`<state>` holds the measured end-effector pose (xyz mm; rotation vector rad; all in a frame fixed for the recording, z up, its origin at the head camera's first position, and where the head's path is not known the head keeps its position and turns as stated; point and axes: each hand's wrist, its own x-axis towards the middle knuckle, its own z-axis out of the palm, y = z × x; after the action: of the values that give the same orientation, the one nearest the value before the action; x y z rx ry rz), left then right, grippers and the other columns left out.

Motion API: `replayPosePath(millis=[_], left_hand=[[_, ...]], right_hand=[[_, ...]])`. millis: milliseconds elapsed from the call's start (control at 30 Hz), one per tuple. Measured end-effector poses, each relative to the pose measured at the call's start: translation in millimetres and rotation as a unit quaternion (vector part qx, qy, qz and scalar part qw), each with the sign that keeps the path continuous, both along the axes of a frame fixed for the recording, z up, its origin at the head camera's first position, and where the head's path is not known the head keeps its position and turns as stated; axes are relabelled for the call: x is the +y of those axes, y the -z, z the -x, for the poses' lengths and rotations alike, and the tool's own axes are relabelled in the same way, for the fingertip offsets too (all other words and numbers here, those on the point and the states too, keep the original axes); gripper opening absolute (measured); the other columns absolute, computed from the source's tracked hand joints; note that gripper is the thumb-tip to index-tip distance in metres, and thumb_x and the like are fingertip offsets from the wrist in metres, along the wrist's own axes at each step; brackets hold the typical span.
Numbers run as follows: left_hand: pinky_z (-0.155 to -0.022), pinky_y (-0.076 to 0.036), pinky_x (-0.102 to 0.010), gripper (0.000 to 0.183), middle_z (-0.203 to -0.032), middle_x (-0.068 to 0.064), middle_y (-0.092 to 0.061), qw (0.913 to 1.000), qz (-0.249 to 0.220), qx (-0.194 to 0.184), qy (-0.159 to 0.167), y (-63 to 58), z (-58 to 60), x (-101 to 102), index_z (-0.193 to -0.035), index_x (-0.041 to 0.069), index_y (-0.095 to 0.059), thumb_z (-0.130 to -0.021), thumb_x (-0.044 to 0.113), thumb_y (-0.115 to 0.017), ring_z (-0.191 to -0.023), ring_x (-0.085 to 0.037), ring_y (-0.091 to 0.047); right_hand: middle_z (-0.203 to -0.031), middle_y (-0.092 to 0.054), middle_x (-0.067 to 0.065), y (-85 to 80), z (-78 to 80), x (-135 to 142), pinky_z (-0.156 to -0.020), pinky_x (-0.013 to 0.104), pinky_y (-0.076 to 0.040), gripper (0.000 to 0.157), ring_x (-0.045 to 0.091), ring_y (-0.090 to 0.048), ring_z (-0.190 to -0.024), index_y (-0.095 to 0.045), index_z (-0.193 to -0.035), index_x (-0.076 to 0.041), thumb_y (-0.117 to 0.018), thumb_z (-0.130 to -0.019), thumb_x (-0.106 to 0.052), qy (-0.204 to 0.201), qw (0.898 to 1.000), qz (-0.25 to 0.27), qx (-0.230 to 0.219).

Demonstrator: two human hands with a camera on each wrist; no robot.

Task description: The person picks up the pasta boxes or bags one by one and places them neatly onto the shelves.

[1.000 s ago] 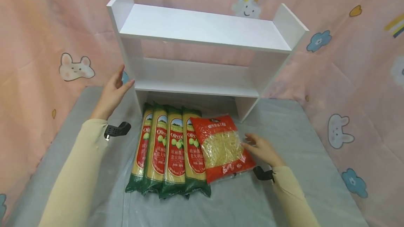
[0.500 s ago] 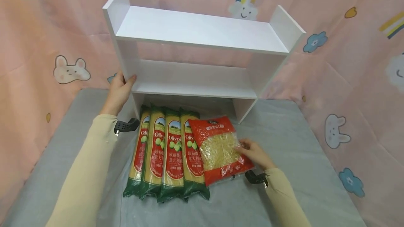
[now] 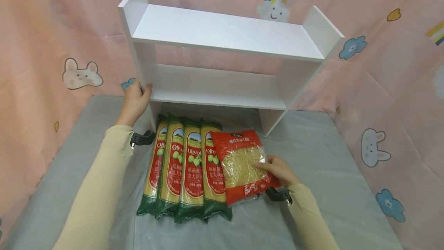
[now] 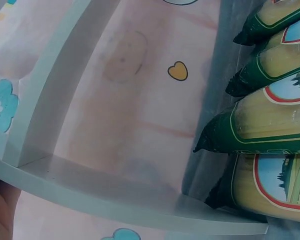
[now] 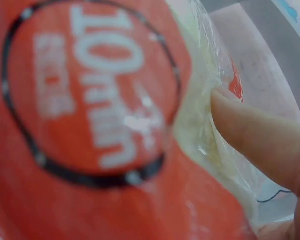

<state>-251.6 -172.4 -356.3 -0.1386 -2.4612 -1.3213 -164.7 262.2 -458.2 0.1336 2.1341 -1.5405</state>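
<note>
Just before you, at seven o'clock, four spaghetti packs (image 3: 192,165) lie side by side on the grey cloth (image 3: 329,173), their far ends reaching between the feet of the white shelf (image 3: 211,84). At five o'clock, the red pasta bag (image 3: 240,161) overlaps the rightmost pack; your right hand (image 3: 280,171) pinches its right edge. At nine, your left hand (image 3: 134,105) is clamped round the shelf's left side panel, with the pink curtain (image 3: 347,95) behind. Your right fingertips are hidden under the bag, its close-up print is blurred, and the left wrist view cuts off most of your left hand.
</note>
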Motion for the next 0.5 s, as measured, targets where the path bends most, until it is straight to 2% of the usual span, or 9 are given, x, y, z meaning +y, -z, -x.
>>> replayPosePath(millis=[200,333,433,500], left_hand=[[-0.080,-0.044,-0.054,0.034,-0.109,-0.037,-0.055,0.9998,0.013,0.016,0.001,-0.2,0.6,1.4,-0.122,-0.015,-0.043,-0.100,0.011,-0.039,-0.096,-0.043,-0.055],[-0.077,-0.043,-0.054,0.033,-0.105,-0.037,-0.056,0.9995,0.017,0.027,0.002,1.2,-0.7,1.9,-0.120,-0.015,-0.043,-0.100,0.010,-0.039,-0.091,-0.042,-0.054],[-0.072,-0.043,-0.049,0.032,-0.101,-0.035,-0.057,0.9993,0.018,0.033,0.002,2.5,-1.9,2.0,-0.119,-0.015,-0.044,-0.100,0.010,-0.039,-0.084,-0.038,-0.054],[-0.065,-0.042,-0.044,0.031,-0.092,-0.032,-0.058,0.9990,0.025,0.036,-0.003,2.9,-2.8,1.5,-0.117,-0.014,-0.046,-0.100,0.011,-0.039,-0.075,-0.034,-0.052]], right_hand=[[-0.073,-0.064,0.007,2.5,-1.5,-0.6,-0.055,0.029,-0.052,0.045,0.014,-0.062,-0.060,-0.049,-0.112,0.012,-0.067,-0.086,-0.020,-0.006,1.000,0.025,-0.005],[-0.080,-0.065,0.007,3.8,-4.5,1.4,-0.060,0.031,-0.054,0.049,0.016,-0.064,-0.066,-0.043,-0.118,0.014,-0.065,-0.087,-0.017,-0.013,0.998,0.060,-0.017],[-0.089,-0.064,0.008,3.2,-6.7,3.6,-0.067,0.034,-0.054,0.057,0.018,-0.066,-0.075,-0.034,-0.128,0.015,-0.063,-0.087,-0.012,-0.025,0.994,0.098,-0.026],[-0.093,-0.064,0.009,1.7,-7.4,4.1,-0.069,0.037,-0.054,0.060,0.020,-0.066,-0.078,-0.030,-0.131,0.015,-0.063,-0.087,-0.010,-0.031,0.992,0.120,-0.035]])
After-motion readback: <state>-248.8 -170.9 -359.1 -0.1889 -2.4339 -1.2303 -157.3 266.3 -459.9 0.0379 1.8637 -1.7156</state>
